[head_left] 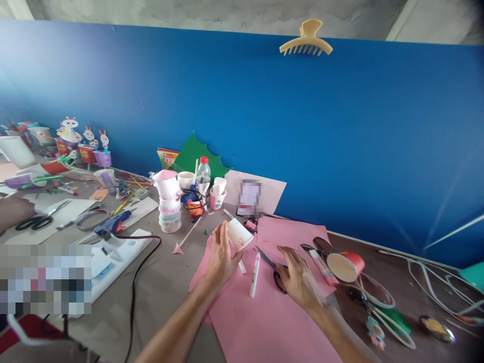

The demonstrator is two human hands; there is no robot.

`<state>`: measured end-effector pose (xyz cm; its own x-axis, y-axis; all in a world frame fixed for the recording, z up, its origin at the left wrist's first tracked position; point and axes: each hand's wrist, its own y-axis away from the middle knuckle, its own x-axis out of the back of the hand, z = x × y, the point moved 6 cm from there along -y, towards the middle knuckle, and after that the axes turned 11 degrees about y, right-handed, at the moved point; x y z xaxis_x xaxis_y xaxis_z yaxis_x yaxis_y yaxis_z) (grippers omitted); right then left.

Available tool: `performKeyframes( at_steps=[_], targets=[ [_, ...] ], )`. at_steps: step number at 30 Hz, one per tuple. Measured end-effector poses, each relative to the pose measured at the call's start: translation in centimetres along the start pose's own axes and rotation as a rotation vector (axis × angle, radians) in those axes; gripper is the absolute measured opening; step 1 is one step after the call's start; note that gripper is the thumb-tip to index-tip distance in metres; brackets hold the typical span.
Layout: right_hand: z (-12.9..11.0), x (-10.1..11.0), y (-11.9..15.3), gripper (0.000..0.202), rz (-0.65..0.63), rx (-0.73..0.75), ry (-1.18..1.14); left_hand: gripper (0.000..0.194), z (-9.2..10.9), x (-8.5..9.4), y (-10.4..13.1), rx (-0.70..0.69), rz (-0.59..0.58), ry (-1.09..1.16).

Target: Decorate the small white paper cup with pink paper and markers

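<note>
My left hand (pixel 221 254) is closed around a white paper cup (pixel 239 235) with a pink print, tilted on its side above the pink paper (pixel 264 322). My right hand (pixel 298 275) is spread, palm down, just over the pink paper; it is slightly blurred. Beside its thumb lie black-handled scissors (pixel 279 276), blades pointing toward the cup; whether the thumb touches the handle is hard to tell. A white marker (pixel 254 275) rests on the paper between my hands. Another white marker (pixel 242 266) shows partly below the cup.
A stack of decorated paper cups (pixel 169 206) stands at left, near a bottle (pixel 203 172) and a phone (pixel 249 196). A glue gun (pixel 112 223) with a dark cord lies further left, by a co-worker's hand (pixel 17 213). A red cup (pixel 346 266) lies at right among white cords.
</note>
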<state>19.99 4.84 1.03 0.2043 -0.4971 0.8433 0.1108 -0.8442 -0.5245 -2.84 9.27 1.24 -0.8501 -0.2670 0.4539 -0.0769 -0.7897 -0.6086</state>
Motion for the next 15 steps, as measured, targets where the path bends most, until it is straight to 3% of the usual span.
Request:
performKeyframes(
  at_steps=[6, 11, 15],
  targets=[
    [-0.7, -1.4, -6.2, 0.033, -0.134, -0.005, -0.061, 0.082, 0.2, 1.1, -0.4, -0.030, 0.149, 0.003],
    [-3.5, -4.0, -12.4, 0.033, -0.302, 0.058, -0.043, 0.079, -0.4, 1.3, -0.5, 0.001, 0.189, 0.022],
    [-6.1, -6.7, -15.5, 0.025, -0.448, 0.109, 0.013, 0.081, -1.1, 1.4, -0.4, 0.110, 0.195, 0.053]
  ],
)
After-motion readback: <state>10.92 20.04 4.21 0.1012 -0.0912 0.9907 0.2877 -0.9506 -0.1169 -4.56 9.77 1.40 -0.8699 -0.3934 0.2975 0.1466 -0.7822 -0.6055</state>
